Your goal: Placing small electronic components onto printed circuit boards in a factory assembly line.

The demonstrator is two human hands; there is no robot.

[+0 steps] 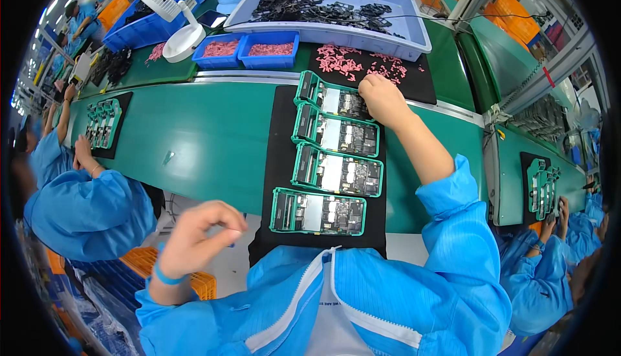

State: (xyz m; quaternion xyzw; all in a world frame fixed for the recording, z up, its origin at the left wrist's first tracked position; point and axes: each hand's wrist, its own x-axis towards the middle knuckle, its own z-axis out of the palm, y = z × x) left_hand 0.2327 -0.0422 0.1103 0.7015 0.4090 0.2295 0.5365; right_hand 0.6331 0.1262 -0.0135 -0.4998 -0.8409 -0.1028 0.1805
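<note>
Several opened phones in green frames stand in a column on a black mat, circuit boards showing. At the far end of the column, my right hand rests by the right end of the farthest phone. Its fingers are bent together, and whatever is in them is hidden. Below it come a second phone, a third phone and the nearest phone. My left hand is raised left of the nearest phone, apart from it, fingers curled in; I cannot make out anything held.
Small pink pieces lie scattered on a black pad, beside blue bins of similar pieces. Behind stands a large tub of black parts. A white fan is at far left. Co-workers sit on both sides.
</note>
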